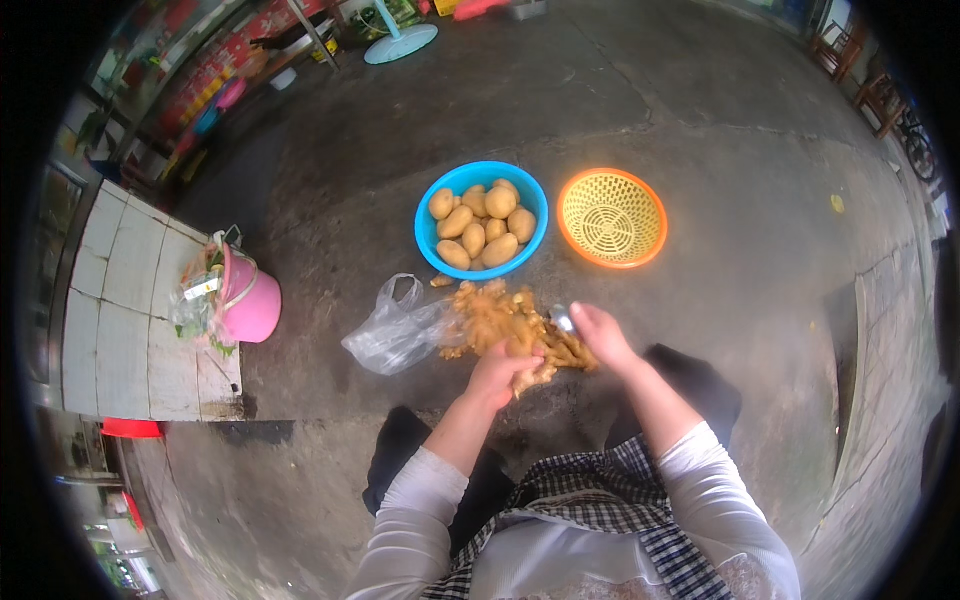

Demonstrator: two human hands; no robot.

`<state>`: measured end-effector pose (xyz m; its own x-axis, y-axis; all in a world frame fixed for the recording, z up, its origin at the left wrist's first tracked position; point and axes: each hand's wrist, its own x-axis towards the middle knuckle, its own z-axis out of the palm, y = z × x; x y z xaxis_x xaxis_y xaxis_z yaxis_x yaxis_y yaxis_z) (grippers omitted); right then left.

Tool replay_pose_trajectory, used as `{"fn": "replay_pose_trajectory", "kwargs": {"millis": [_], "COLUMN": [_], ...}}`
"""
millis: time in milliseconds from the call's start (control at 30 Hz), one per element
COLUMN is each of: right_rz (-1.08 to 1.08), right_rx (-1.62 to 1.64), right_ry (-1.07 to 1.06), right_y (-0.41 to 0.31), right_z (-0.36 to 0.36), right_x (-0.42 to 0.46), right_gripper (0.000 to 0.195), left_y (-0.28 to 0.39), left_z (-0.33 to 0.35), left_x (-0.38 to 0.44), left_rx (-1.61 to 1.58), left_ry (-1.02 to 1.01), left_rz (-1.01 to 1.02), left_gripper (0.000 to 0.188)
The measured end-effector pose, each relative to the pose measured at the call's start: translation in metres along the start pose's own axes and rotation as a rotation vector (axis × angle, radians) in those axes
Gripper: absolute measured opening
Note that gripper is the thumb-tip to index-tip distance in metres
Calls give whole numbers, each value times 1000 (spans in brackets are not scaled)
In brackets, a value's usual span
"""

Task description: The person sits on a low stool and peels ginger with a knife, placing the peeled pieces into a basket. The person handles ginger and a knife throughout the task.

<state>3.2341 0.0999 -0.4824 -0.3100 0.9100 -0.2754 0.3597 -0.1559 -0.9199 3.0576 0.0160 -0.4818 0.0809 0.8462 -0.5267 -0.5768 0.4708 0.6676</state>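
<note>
My left hand [496,373] grips a knobbly piece of ginger root [534,379]. In my right hand [601,336] is a small shiny metal tool [561,318], perhaps a spoon; blur hides its exact shape. The tool is just beyond the held ginger, apart from it. Under and past both hands, a heap of ginger [487,311] lies on the floor. A clear plastic bag [394,337] lies against the heap's left side. Just behind the ginger stands a blue plastic basin [424,240] with several unpeeled potatoes [474,238] in it.
An empty yellow basket with an orange rim [613,217] stands right of the basin. To the left, a pink bucket [253,300] holding plastic wrappings and greens is by a white-tiled ledge [124,300]. A pale blue stand base [401,43] is farther off on the concrete floor [720,150].
</note>
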Motion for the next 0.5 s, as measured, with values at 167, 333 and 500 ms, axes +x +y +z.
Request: {"fn": "replay_pose_trajectory", "kwargs": {"millis": [167, 333, 500], "right_rz": [-461, -479, -361], "right_rx": [-482, -916, -721], "right_ry": [1, 264, 400], "right_y": [-12, 14, 22], "right_z": [26, 23, 11], "right_x": [-30, -9, 3], "right_gripper": [34, 34, 38], "left_y": [-4, -4, 8], "left_z": [5, 4, 0], "left_x": [-8, -17, -22], "left_rx": [327, 334, 395], "left_ry": [76, 23, 114], "left_rz": [77, -35, 58], "left_gripper": [41, 46, 42]}}
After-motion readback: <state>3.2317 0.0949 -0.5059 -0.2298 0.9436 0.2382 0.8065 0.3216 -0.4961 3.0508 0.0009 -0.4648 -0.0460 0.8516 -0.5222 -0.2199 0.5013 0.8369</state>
